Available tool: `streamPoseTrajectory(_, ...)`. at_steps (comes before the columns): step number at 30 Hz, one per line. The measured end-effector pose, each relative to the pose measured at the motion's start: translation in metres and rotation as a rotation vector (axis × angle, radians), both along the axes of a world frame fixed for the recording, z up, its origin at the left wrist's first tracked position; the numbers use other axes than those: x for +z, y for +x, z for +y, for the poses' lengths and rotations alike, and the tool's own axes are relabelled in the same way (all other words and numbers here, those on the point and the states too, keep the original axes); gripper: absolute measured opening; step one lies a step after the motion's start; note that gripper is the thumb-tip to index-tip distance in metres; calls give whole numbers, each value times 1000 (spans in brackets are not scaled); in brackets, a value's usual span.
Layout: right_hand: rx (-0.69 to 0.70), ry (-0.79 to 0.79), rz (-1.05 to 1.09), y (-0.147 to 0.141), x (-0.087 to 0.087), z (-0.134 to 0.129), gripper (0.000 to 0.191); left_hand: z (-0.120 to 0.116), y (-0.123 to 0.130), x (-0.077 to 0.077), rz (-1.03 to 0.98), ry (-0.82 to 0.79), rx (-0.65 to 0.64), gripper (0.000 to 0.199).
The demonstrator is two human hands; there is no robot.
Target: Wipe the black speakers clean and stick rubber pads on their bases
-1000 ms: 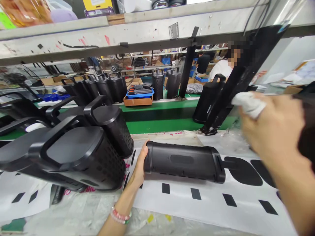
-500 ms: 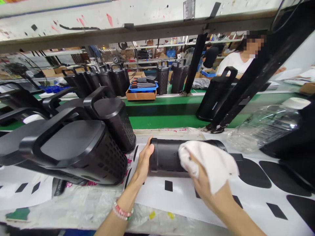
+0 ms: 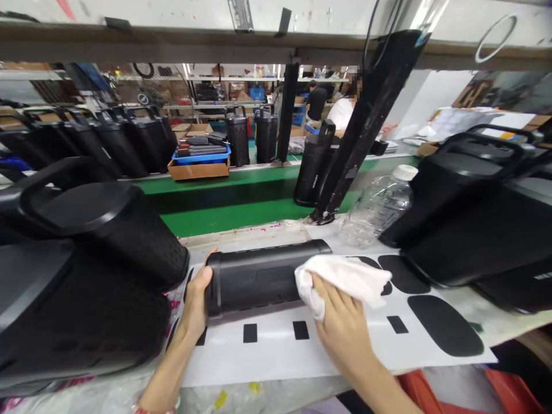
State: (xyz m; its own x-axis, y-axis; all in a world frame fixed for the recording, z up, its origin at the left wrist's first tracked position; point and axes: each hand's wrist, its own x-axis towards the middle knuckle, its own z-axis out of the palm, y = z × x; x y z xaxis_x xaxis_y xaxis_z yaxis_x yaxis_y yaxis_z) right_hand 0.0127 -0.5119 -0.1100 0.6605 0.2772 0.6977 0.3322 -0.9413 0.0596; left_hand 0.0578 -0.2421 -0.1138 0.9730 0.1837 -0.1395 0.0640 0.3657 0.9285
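A black speaker-like housing (image 3: 254,279) lies on its side on a white sheet, a smooth long face toward me. My left hand (image 3: 196,302) is closed round its left end, thumb on the near edge and fingers mostly hidden behind. A crumpled white cloth (image 3: 345,276) is bunched in my right hand (image 3: 340,322), whose fingers are closed over it. That cloth rests against the right part of the housing and covers its lower right corner. Black squares (image 3: 250,333) and larger rounded black pads (image 3: 446,325) show on the white sheet (image 3: 241,365).
Upright black housings with handles (image 3: 103,230) crowd the left; more (image 3: 470,213) stand at right. A clear plastic bottle (image 3: 377,207) stands near a slanted black post (image 3: 362,126). Beyond runs a green conveyor (image 3: 207,215), with a blue tray (image 3: 202,154) on a carton. Two people are farther back.
The view has swung to the right, showing more housings there. The housing has been turned to show a different, smoother face. The cloth has moved down toward its lower right edge.
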Motion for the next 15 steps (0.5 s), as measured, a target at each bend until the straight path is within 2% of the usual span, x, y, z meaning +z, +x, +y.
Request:
streamPoseTrajectory(2,120,45,-17,-18,-11,-13,52,0,-1,0,20,-19,9,67)
streamPoseTrajectory(4,180,238,69,-36,-19,-23,45,-1,-2,2,33,-31,11,69)
streamPoseTrajectory(6,67,605,270,-46,-17,-35,31,-3,-2,4,45,-49,14,70)
streamPoseTrajectory(8,-150,1057,427,-46,-7,-46,36,-4,-2,5,56,-60,30,70)
streamPoseTrajectory(10,-306,1413,413,-39,6,-53,46,-5,-2,6,70,-56,52,70)
streamPoseTrajectory(11,-342,1516,333,-34,11,-54,49,-5,-2,6,76,-51,60,70)
streamPoseTrajectory(13,-352,1560,146,-24,19,-50,51,-6,-3,6,73,-34,61,70)
streamPoseTrajectory(15,-278,1418,108,-13,24,-40,49,-7,-5,5,31,-8,46,71)
